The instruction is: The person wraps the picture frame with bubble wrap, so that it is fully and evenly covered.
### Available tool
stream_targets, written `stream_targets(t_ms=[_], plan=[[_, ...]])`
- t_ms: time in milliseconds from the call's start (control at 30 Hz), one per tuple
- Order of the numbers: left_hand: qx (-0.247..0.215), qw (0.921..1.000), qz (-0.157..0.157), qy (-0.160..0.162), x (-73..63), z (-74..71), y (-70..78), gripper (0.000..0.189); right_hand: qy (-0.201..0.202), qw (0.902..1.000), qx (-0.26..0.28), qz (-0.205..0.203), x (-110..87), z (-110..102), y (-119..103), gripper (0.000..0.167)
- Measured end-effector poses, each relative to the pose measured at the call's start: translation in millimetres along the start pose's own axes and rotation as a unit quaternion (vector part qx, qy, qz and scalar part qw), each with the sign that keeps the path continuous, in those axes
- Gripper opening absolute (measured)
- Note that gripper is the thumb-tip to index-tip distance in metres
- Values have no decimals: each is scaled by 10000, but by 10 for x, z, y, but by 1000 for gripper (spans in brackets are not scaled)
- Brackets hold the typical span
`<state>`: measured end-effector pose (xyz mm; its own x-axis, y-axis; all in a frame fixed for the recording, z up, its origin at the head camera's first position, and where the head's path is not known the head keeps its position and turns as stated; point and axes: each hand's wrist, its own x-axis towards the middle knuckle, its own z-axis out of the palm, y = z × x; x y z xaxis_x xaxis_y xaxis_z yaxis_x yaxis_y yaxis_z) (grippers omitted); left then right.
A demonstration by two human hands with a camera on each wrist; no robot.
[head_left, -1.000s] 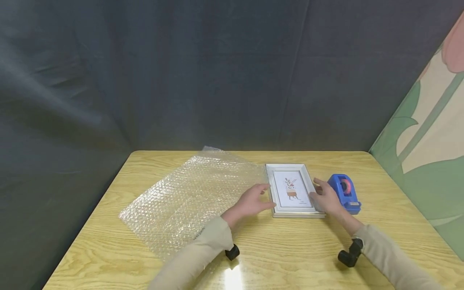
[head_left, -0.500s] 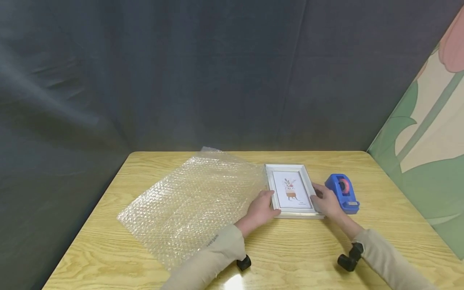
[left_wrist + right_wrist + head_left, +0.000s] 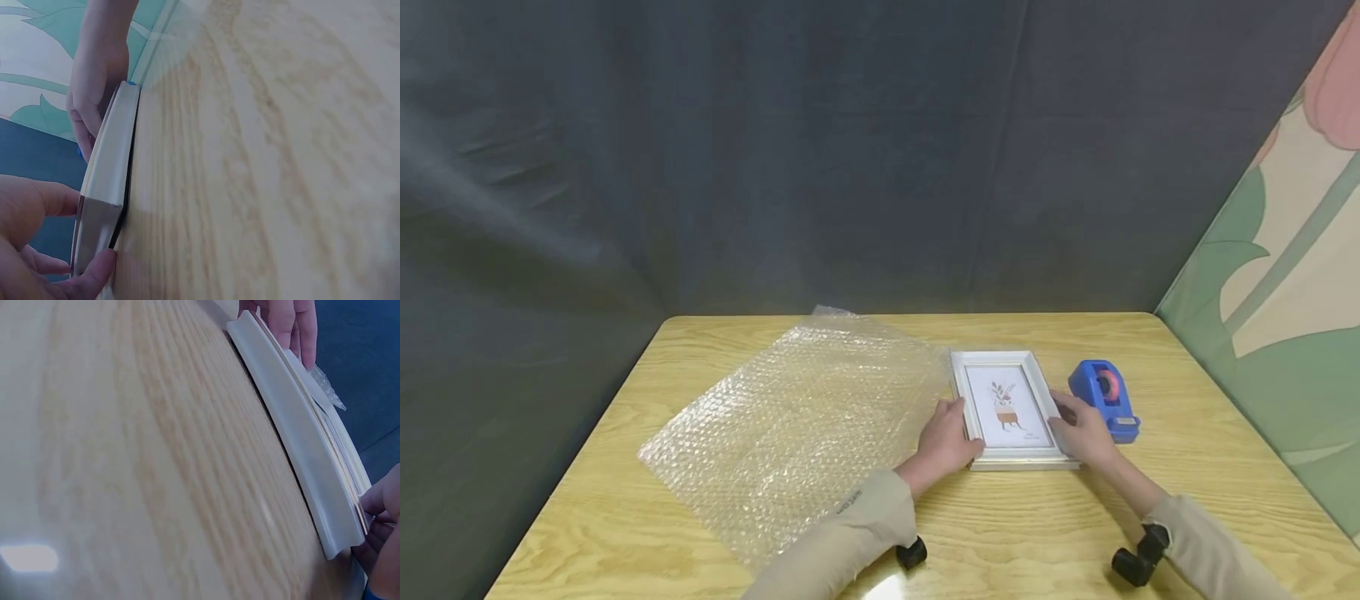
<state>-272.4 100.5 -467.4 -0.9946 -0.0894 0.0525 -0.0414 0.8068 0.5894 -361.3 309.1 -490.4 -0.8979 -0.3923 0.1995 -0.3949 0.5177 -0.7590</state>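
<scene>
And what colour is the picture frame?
The picture frame is white. It shows best in the head view, where you see its whole front border.

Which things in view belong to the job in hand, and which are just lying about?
Job in hand:
picture frame
left hand and right hand, gripping it

Lying about, though possibly meant for the job:
bubble wrap
blue tape dispenser

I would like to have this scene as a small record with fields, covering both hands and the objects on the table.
Left hand: grips the left side of the frame near its front corner
Right hand: grips the frame's right side
Picture frame: white, picture side up
Bubble wrap: spread flat, left of the frame
Tape dispenser: blue, right of the frame
Table: light wood-grain top
</scene>
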Motion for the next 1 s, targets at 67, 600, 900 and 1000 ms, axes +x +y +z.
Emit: stream_targets(t_ms=[67,600,900,1000], plan=[[-35,9999,-100,-48,-6,12,-1,66,-32,10000,-42,-1,-31,-11,-4,43],[-413,9983,-380,151,86,103,-17,66,-222,9989,-107,410,-85,-38,-72,56],[-480,9971,-585,82,97,69,32,64,-485,9960,153,730,-4,-27,-90,54],[-536,9968,-593,16,91,61,58,65,-459,9961,216,715,1,-22,-85,54]])
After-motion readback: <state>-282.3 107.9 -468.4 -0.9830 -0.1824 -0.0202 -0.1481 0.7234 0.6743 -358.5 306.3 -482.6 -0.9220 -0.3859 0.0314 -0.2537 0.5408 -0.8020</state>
